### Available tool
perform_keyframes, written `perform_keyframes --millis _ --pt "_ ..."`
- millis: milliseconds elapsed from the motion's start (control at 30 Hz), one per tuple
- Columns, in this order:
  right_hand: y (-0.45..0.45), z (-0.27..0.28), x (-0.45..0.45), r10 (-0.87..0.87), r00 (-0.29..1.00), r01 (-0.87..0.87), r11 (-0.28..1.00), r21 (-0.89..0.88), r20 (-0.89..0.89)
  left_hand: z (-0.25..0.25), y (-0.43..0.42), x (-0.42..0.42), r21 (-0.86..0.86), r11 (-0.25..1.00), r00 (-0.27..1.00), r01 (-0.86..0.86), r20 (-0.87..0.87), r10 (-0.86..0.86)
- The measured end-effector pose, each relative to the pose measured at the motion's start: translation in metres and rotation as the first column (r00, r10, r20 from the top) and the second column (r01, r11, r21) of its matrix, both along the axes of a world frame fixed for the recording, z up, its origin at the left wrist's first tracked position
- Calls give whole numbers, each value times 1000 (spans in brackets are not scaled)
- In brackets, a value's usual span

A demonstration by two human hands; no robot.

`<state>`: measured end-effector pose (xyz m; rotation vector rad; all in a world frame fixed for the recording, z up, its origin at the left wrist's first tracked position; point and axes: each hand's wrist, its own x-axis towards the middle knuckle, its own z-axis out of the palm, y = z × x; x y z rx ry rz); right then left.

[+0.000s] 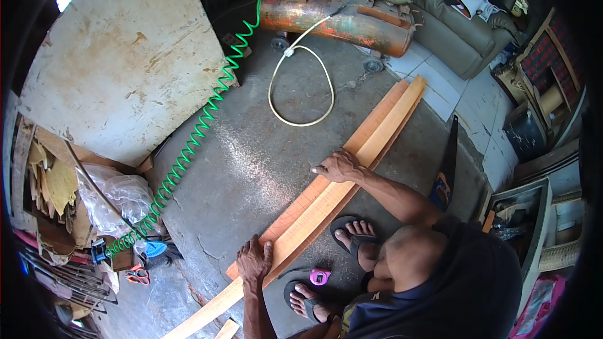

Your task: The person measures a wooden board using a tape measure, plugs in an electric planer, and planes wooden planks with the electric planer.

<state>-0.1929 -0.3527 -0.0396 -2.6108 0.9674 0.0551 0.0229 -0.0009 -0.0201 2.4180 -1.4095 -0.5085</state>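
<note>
Several long wooden planks lie together on a diagonal above the floor, a paler narrow plank (312, 212) running along a reddish plank (377, 113). Another reddish edge shows beneath on the near side. My left hand (254, 258) is closed over the planks near the lower end, fingers over the far edge. Farther up, my right hand (341, 166) grips across them, its thumb toward the far side. The pale plank sticks out past the reddish one at the lower left. A pink tape measure (320, 276) lies between my sandalled feet.
Sawdust (254, 169) is scattered on the concrete floor. A rusty air compressor (339, 22) stands at the back, with a coiled green hose (196, 132) and a looped white cable (271, 97). A handsaw (447, 169) is at right, orange-handled scissors (137, 274) at left.
</note>
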Motion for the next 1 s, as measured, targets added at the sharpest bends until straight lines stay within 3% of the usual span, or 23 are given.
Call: perform_keyframes --millis 867,1000 --pt "1 2 -1 -18 999 19 1000 20 -33 10 -5 -3 68 996 996 -64 -57 68" --pt "-1 4 0 -32 999 34 999 33 -42 9 -6 -3 44 998 999 -39 -3 40"
